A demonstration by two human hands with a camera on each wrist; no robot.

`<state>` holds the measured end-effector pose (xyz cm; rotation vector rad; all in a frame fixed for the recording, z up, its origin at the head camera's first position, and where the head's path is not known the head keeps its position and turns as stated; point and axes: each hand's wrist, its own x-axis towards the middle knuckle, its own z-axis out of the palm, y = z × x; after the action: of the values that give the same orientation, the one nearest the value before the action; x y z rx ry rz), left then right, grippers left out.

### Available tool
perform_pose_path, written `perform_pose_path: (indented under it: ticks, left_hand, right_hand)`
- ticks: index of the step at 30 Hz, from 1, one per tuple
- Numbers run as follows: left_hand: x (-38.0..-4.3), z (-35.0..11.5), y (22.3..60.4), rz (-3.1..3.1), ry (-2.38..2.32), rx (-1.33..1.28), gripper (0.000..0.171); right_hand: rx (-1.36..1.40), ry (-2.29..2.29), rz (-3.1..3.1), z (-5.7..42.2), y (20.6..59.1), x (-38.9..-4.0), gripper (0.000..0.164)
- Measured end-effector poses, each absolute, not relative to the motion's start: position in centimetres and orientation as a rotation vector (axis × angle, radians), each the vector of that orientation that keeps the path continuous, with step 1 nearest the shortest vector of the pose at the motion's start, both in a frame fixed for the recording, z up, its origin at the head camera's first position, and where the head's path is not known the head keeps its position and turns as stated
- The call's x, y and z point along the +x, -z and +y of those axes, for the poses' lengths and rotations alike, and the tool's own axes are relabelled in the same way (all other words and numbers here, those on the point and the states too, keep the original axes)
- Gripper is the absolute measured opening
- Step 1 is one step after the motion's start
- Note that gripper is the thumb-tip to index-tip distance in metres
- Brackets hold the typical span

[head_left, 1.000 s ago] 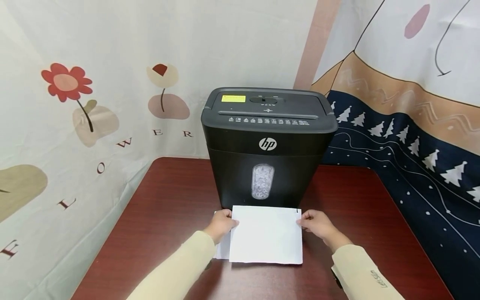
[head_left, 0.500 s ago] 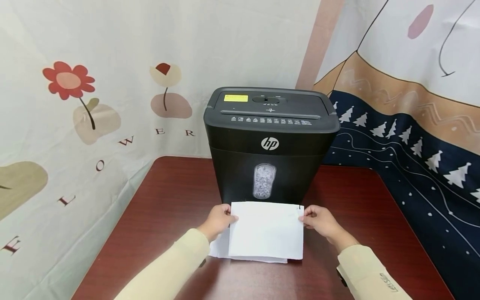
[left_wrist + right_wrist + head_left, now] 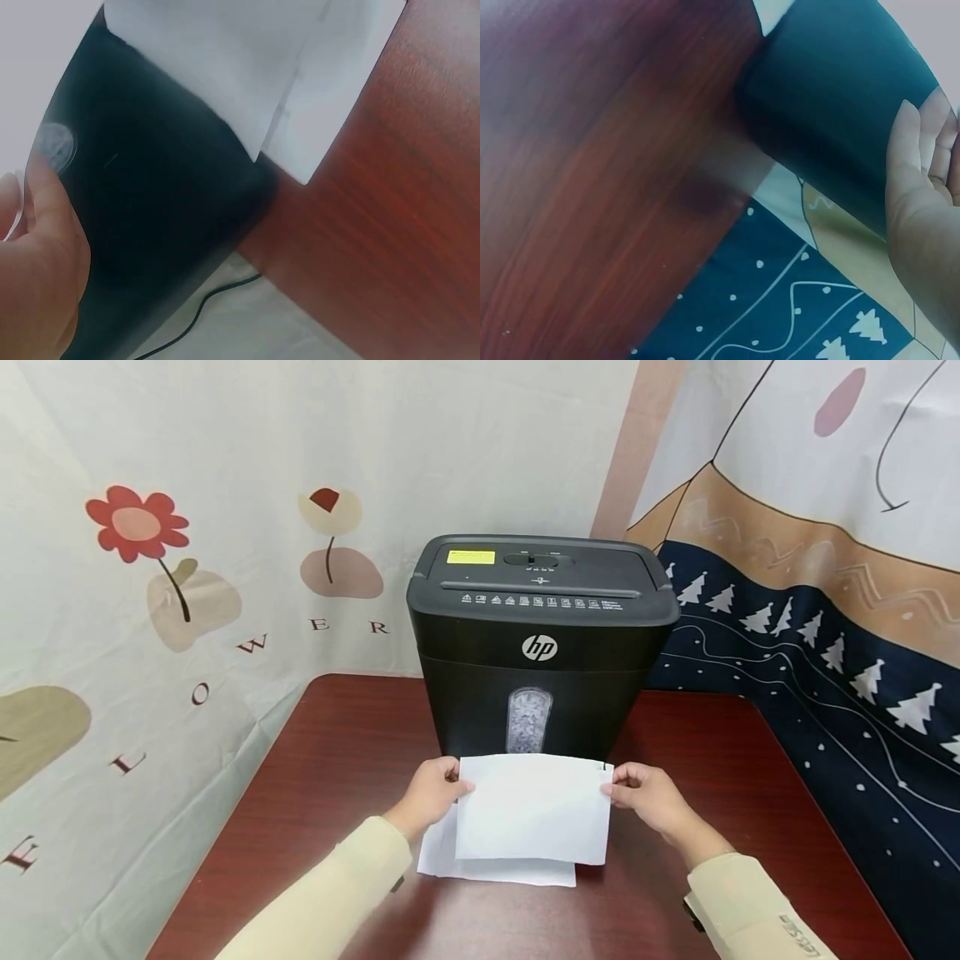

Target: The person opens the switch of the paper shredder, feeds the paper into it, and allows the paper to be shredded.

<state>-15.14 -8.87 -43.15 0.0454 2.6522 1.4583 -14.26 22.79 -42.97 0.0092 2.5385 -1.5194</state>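
From your head, one camera faces forward and down over the tabletop (image 3: 337,752); your tilted wrist cameras, close by the held sheet (image 3: 534,810), share the black shredder (image 3: 536,675) with that view.

White paper (image 3: 534,810); black shredder (image 3: 540,677), yellow label (image 3: 471,557); reddish-brown table (image 3: 360,760); cream sleeves (image 3: 330,885); navy cloth (image 3: 795,752), white trees (image 3: 917,712).

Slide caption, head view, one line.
Left hand and right hand hold white paper by opposite edges in front of a black HP shredder.

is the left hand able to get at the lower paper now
Probably, once free: the left hand pinches the upper sheet, but the lower paper sticks out uncovered on the left.
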Motion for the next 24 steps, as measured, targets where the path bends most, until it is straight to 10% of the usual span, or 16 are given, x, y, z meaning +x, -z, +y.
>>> perform_pose_path:
  ticks: [24]
  left_hand:
    - [-14.8,-10.5,38.1,2.739,-1.416,0.152,0.022]
  right_hand:
    - [-0.170,1.449,2.736,22.9,38.7,-13.8,0.014]
